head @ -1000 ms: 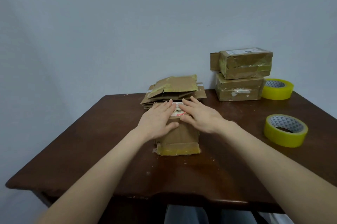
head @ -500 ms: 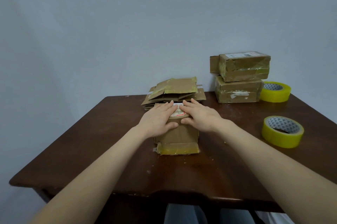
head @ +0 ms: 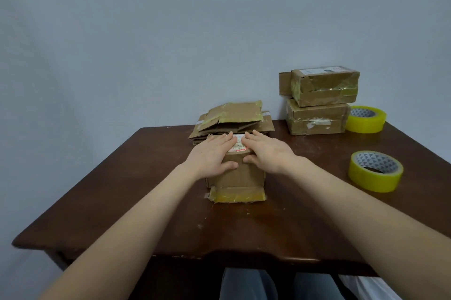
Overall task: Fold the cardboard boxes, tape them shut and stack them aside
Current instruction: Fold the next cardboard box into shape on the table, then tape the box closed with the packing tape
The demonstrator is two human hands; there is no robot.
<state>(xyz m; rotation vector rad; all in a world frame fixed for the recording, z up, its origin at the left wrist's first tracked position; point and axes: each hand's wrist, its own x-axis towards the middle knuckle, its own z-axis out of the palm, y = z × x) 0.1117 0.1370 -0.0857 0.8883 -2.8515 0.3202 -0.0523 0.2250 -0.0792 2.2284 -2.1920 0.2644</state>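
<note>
- My left hand [head: 212, 156] lies flat on the box [head: 240, 177] at frame centre, fingers straight, thumb on its near face.
- My right hand [head: 267, 154] does likewise; neither hand grips.
- Flattened boxes [head: 234, 119] lie just behind.
- Two taped boxes [head: 319, 101] are stacked at upper right.

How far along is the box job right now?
Done: a taped upper box sits on a taped lower box at the back right. In hand: the left hand and right hand press flat on top of the centre box; its seam is hidden. Left: taping it if needed, stacking it, then the flat cardboard pile behind. The near tape roll lies free.
</note>
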